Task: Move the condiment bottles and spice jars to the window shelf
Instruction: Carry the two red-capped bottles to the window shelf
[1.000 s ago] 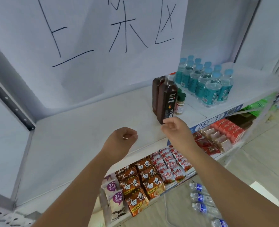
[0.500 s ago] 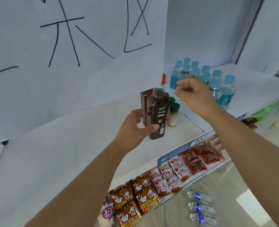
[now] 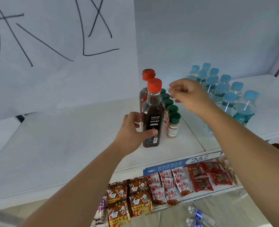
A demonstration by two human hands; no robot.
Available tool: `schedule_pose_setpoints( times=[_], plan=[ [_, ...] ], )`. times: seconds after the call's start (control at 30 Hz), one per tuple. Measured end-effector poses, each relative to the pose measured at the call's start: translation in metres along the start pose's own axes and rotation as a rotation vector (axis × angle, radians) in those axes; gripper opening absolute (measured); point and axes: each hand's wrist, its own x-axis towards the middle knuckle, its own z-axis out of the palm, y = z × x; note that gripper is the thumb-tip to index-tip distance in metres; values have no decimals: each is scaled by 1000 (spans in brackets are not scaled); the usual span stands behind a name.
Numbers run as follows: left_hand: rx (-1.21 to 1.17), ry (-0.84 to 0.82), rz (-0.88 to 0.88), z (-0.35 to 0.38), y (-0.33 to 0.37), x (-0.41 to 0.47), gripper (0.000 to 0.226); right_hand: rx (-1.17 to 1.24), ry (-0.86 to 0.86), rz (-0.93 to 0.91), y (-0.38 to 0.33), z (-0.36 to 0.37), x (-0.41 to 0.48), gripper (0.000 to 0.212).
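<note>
Two dark sauce bottles with red caps stand upright on the white top shelf (image 3: 70, 145). My left hand (image 3: 134, 131) is wrapped around the lower body of the front sauce bottle (image 3: 153, 112). The second sauce bottle (image 3: 147, 76) stands right behind it, mostly hidden. A row of several green-capped spice jars (image 3: 173, 123) runs back along the bottles' right side. My right hand (image 3: 189, 95) hovers above those jars with fingers loosely curled and nothing in it.
A pack of blue-capped water bottles (image 3: 230, 97) stands on the shelf to the right. A large white paper with black strokes (image 3: 53, 38) covers the wall behind. Snack packets (image 3: 168, 185) fill the lower shelf; loose water bottles (image 3: 199, 215) lie below.
My left hand rose from the shelf's front edge and took hold of the front sauce bottle. My right hand left that bottle's base and lifted over the spice jars.
</note>
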Motion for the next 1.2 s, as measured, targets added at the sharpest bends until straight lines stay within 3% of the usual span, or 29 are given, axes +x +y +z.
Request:
schedule_pose_setpoints(
  times=[0.47, 0.93, 1.1, 1.2],
  plan=[
    [-15, 37, -117, -42, -11, -18, 58, -165, -419, -79, -22, 22, 20, 66],
    [18, 85, -176, -82, -24, -63, 48, -315, -489, -108, -21, 48, 31, 62],
    [14, 193, -223, -99, -30, -94, 48, -222, -400, -218, -35, 70, 12, 45],
    [-9, 260, -243, -113, -30, -116, 46, -126, -416, -257, -44, 95, -1, 46]
  ],
)
